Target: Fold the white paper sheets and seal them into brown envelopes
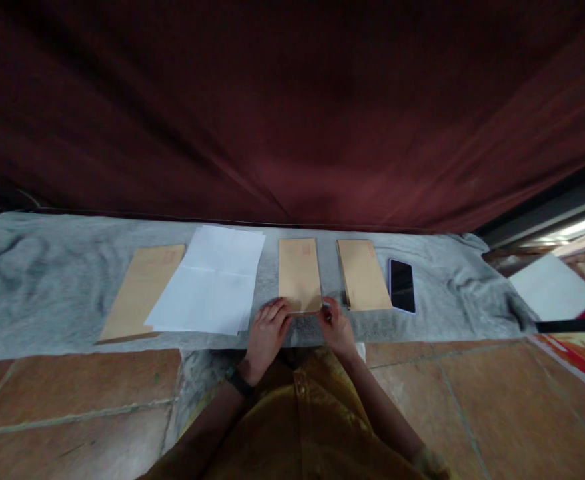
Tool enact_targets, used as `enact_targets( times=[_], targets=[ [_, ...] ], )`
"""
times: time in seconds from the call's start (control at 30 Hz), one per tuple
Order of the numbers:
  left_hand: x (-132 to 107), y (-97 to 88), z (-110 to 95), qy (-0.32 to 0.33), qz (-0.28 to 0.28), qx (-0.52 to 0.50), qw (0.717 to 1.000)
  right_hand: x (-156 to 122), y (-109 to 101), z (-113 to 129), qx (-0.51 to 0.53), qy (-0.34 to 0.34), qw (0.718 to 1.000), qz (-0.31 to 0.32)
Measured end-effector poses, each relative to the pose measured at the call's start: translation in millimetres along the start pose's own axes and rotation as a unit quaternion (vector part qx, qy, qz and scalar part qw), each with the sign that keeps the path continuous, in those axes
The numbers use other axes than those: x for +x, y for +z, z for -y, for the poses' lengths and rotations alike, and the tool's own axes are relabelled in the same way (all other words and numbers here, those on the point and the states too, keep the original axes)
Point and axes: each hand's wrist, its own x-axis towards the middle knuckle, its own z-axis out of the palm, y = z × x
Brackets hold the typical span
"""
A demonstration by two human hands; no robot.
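Note:
A brown envelope (299, 273) lies lengthwise on a grey cloth (47, 280) straight in front of me. My left hand (266, 333) rests with its fingers bent on the envelope's near left corner. My right hand (336, 328) pinches the near right corner, fingers curled. To the left lie white paper sheets (212, 280), partly covering a larger brown envelope (139, 287). A stack of brown envelopes (363, 275) sits to the right of the middle one.
A black phone (402, 285) lies at the right of the stack. A dark red curtain (292, 113) hangs behind the cloth. The floor is brown tile (472, 413). White paper (549, 288) and colourful items lie at far right.

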Motion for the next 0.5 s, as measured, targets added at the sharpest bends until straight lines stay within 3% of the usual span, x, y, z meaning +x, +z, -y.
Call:
enact_targets(
  times=[0.23, 0.5],
  targets=[
    [-0.2, 1.9, -2.4, -0.014, -0.003, 0.002, 1.000, -10.0, -5.2, 2.7, -0.128, -0.062, 0.990, -0.003],
    [4.0, 2.0, -8.2, -0.053, -0.014, -0.004, 0.998, 1.0, -4.3, 11.5, -0.206, -0.037, 0.978, -0.001]
  ],
)
